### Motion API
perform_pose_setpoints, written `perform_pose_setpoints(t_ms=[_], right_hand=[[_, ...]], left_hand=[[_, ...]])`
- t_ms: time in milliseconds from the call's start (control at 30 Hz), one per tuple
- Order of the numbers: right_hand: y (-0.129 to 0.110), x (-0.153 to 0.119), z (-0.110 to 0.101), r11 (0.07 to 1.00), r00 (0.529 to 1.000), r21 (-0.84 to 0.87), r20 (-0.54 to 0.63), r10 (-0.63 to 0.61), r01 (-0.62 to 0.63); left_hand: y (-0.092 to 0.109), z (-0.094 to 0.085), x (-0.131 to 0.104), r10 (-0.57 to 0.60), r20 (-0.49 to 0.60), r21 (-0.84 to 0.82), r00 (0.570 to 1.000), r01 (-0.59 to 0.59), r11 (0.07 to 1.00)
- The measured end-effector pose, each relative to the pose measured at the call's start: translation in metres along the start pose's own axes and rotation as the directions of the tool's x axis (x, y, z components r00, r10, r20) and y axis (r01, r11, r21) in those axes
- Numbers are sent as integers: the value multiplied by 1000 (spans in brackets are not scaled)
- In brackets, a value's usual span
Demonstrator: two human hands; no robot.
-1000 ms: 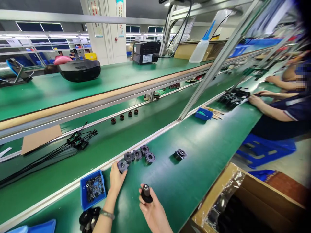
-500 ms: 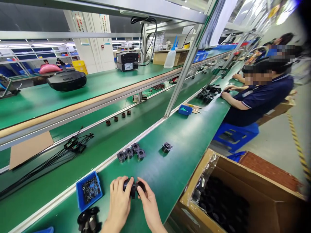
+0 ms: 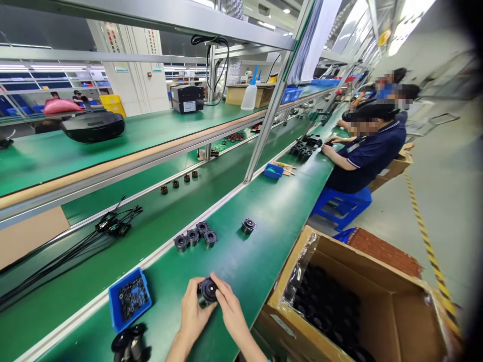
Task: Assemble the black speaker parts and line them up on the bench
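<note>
Over the near part of the green bench, my left hand [image 3: 196, 307] is closed around a black round motor housing [image 3: 208, 290]. A round piece with a bright centre sits on the housing's upper face, turned up toward me. My right hand [image 3: 231, 305] grips the same housing from the right, its fingers along the edge. Beyond my hands, several similar black housings [image 3: 193, 236] stand in a cluster. Apart from them, one more housing [image 3: 248, 226] has a bright shaft in its middle. To the left, a blue bin [image 3: 113, 309] holds small rings.
Dark cylindrical parts [image 3: 130, 344] stand at the near left. A cardboard box [image 3: 411, 322] of black parts is beside the bench's right edge. Black cables [image 3: 86, 249] lie on the left. A co-worker [image 3: 372, 156] sits farther along, near a small blue tray [image 3: 273, 171].
The housing has turned from sideways to face up. The black round piece that my right hand held beside it is now against the housing. The view has swung slightly right.
</note>
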State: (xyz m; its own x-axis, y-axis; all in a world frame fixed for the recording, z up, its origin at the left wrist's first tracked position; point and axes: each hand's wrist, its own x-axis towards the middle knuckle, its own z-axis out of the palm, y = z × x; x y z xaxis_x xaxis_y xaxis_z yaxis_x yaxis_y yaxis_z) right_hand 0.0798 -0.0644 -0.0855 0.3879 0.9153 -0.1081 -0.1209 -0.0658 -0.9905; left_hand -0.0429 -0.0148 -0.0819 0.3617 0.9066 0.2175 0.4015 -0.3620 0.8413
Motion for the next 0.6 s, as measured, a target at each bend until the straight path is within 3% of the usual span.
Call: perform_pose_setpoints(t_ms=[100, 167, 300, 433, 600], right_hand=[[23, 6, -4, 998, 995, -66, -98, 8, -15], [41, 6, -5, 996, 988, -56, -142, 67, -76], [59, 6, -8, 987, 985, 71, -85, 152, -146], [52, 7, -10, 970, 975, 126, -56, 217, -209], [58, 5, -9, 977, 976, 131, -117, 183, -167]], left_hand=[[-30, 29, -10, -161, -52, -222, 986, 145, 964], [-49, 43, -19, -230, -21, -351, 973, 209, 913], [-67, 47, -28, -290, 122, -589, 949, 304, 749], [-62, 37, -23, -499, 117, -565, 859, 470, 678], [-65, 43, -19, -517, 86, -511, 852, 483, 711]])
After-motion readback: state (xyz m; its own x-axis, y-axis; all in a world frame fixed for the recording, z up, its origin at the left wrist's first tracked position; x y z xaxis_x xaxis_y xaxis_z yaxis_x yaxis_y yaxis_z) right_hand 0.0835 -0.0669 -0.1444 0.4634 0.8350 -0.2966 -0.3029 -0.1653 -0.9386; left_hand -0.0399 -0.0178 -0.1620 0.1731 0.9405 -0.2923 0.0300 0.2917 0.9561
